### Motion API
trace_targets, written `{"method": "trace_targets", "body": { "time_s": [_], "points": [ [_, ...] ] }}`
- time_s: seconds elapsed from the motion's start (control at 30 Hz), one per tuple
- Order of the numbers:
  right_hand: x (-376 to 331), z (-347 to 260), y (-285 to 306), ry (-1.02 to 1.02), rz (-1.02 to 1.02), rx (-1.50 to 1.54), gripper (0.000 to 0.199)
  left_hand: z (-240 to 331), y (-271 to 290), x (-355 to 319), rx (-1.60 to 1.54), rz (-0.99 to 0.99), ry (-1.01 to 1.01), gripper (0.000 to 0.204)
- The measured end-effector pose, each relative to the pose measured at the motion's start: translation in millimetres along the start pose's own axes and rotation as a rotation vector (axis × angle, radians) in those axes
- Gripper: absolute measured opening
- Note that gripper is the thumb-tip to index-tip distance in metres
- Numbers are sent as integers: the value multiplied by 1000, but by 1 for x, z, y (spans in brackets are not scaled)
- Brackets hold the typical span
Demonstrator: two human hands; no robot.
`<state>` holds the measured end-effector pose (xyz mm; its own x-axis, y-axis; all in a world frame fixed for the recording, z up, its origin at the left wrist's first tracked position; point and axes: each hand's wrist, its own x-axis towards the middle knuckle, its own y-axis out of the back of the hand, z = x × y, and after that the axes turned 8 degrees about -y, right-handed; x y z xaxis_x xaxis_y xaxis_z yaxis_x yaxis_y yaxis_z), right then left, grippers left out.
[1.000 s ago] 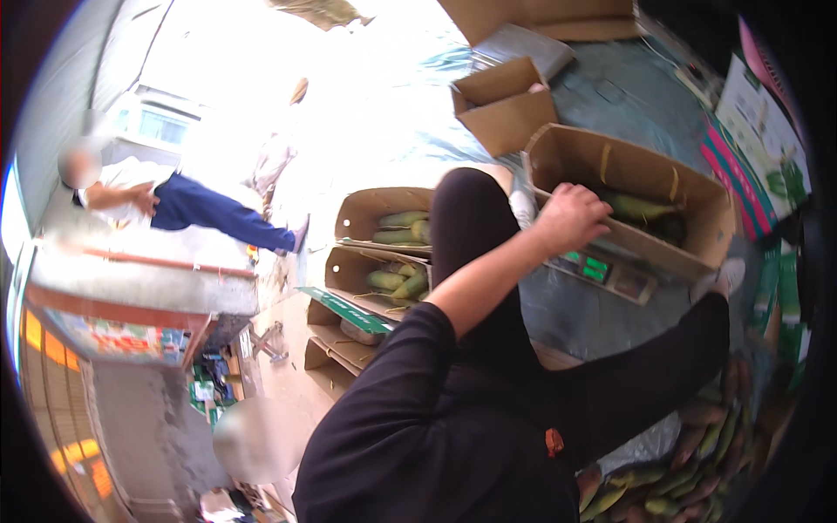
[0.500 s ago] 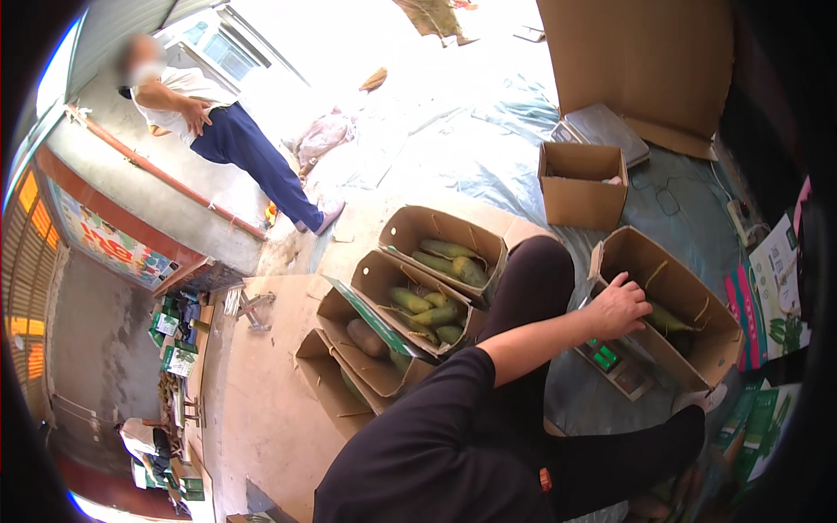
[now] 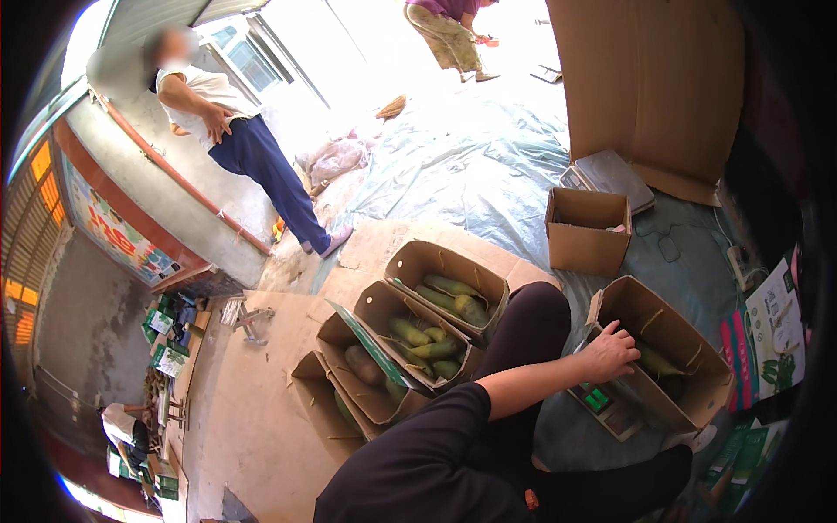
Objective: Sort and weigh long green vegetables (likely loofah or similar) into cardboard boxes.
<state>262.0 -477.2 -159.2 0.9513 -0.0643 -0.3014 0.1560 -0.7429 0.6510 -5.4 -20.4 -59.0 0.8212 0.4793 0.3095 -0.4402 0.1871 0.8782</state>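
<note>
My left hand [image 3: 609,353] reaches out from a black sleeve and grips the near wall of an open cardboard box [image 3: 689,349]. Long green fruits [image 3: 656,362] lie inside the box. It sits on a small scale [image 3: 602,405] with a green display, on the ground between my legs. My raised knee in black trousers [image 3: 532,318] is just left of the hand. My right hand is out of view.
Three open cartons of green fruit [image 3: 436,336] stand left of my knee. A small open box [image 3: 588,231] and a big cardboard sheet [image 3: 654,87] stand behind on a blue tarp [image 3: 471,166]. One person stands [image 3: 235,139] at the left, another bends [image 3: 445,30] at the top.
My head has turned, so the cartons and the standing person have slid across the view. My left hand has stayed on the box's near wall throughout.
</note>
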Motion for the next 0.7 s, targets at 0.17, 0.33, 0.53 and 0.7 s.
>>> {"method": "trace_targets", "body": {
  "time_s": [0.17,0.33,0.53,0.7],
  "points": [
    [-33,-11,40,-4,143,-38,33,6,-15,-2,59,-33,-26,35],
    [70,17,58,-17,166,125,39,-8,-8,12,298,156,-98,21],
    [73,-58,49,40,29,467,9,-25,-5,13,76,108,-68,25],
    [69,-122,80,163,-23,602,16,-9,-9,18,28,33,-100,23]
  ]
}}
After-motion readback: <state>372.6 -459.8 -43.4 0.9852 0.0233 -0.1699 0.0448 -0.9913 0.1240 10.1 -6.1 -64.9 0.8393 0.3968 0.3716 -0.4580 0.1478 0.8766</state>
